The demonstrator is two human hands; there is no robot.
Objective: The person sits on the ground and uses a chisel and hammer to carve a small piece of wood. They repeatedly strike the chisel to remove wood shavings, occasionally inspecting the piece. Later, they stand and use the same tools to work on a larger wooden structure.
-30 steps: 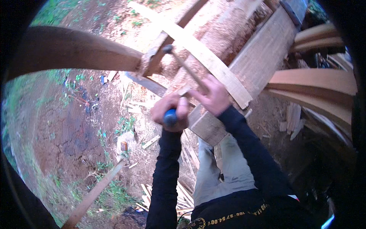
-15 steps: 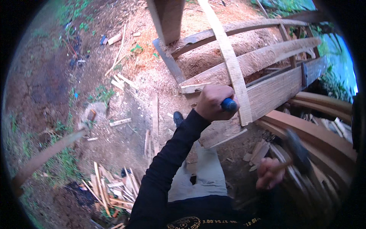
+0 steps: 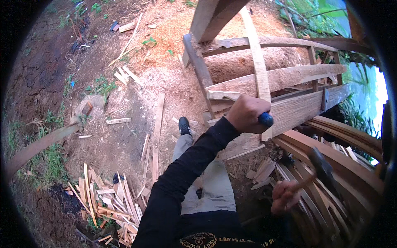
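Note:
My left hand is closed round a chisel whose blue handle end sticks out to the right. A bit of grey blade seems to show on the other side of the fist, beside the pale cut end of a wooden beam; its tip I cannot make out. Low on the right, my right hand grips a hammer by its wooden handle. The dark hammer head is raised, apart from the chisel. A pale wooden strip lies across the beams, just beyond my left hand.
The beams belong to a wooden frame dusted with sawdust, with a thick post above it. Long planks are stacked at right. Offcuts lie heaped at lower left, and a curved timber crosses the left side.
The view has shifted, so the frame and my left hand appear lower and farther right. Both hands keep their holds; the right hand and hammer sit slightly lower in the picture.

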